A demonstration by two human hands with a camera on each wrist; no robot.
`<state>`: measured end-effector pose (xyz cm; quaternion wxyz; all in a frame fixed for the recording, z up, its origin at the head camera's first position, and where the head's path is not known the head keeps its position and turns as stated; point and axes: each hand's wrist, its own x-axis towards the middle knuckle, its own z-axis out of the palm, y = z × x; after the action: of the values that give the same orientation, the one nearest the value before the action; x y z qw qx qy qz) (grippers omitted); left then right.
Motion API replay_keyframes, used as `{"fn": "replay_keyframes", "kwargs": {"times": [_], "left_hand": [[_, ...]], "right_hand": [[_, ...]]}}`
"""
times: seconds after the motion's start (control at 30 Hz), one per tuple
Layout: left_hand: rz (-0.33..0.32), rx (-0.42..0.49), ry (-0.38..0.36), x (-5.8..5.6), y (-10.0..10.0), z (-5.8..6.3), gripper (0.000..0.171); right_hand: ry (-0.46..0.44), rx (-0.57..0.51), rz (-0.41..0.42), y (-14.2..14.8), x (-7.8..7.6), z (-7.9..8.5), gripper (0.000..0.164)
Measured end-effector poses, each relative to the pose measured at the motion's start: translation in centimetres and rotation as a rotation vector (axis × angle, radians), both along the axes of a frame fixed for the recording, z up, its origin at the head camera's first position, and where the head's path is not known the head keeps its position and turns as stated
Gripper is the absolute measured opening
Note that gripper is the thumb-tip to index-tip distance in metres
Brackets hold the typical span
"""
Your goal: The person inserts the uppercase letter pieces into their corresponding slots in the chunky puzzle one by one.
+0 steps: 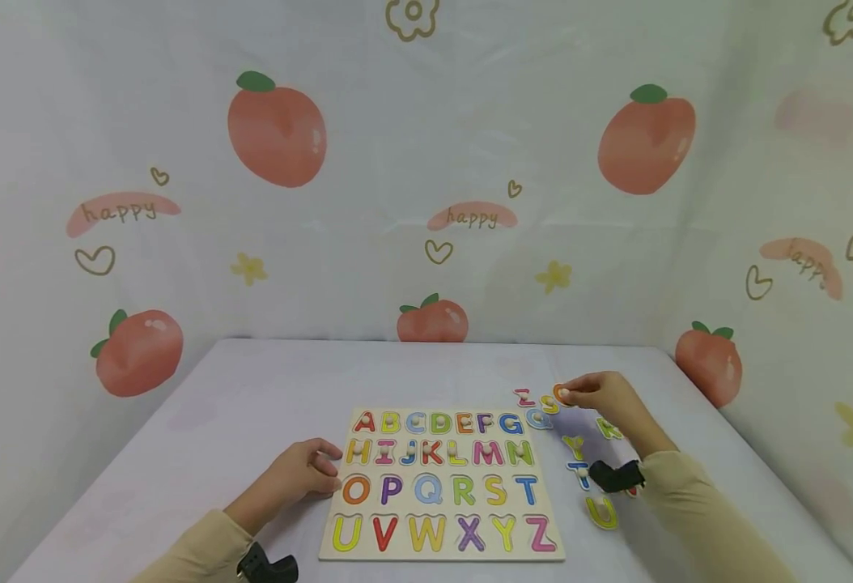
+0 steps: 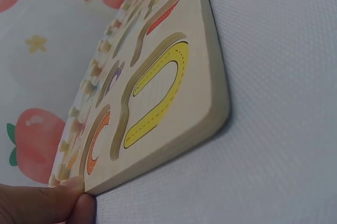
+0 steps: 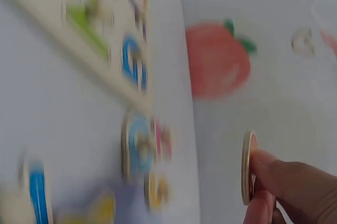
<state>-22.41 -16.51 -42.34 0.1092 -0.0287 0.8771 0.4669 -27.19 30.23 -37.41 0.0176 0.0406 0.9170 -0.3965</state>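
Observation:
My right hand (image 1: 604, 394) pinches an orange letter O piece (image 3: 246, 169) between thumb and fingers, beyond the board's far right corner. In the right wrist view the piece stands on edge, clear of the blurred pieces behind it. A wooden alphabet puzzle board (image 1: 441, 470) lies on the table; knobbed letters fill its two upper rows, while the two lower rows show coloured recesses. My left hand (image 1: 306, 470) grips the board's left edge, its thumb (image 2: 73, 183) on the rim near the O recess. Close to the right hand lie a yellow S (image 1: 549, 405) and a blue Q (image 1: 539, 419).
More loose letters lie right of the board: a pink Z (image 1: 524, 397), a green letter (image 1: 608, 428), a yellow Y (image 1: 574, 446), a blue T (image 1: 579, 474) and a yellow U (image 1: 601, 513). A red piece is mostly hidden by the right wrist camera (image 1: 616, 476). A printed curtain (image 1: 368, 267) stands behind.

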Motion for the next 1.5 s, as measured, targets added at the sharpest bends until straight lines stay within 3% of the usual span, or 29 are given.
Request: {"fn": "replay_keyframes", "kwargs": {"times": [0.33, 0.63, 1.1, 1.5], "left_hand": [[0.001, 0.005, 0.016, 0.1, 0.0, -0.1, 0.039], [-0.001, -0.007, 0.018, 0.1, 0.0, -0.2, 0.04], [-0.007, 0.007, 0.022, -0.1, -0.1, -0.4, 0.04], [-0.037, 0.019, 0.02, 0.1, -0.2, 0.1, 0.041]], "right_hand": [[0.09, -0.054, 0.173, -11.5, 1.8, -0.3, 0.013], [0.065, -0.085, 0.355, -18.4, 3.0, -1.1, 0.011], [0.02, -0.112, 0.468, -25.0, 4.1, -2.2, 0.009], [-0.007, -0.143, 0.511, -27.5, 4.5, -3.1, 0.008]]}}
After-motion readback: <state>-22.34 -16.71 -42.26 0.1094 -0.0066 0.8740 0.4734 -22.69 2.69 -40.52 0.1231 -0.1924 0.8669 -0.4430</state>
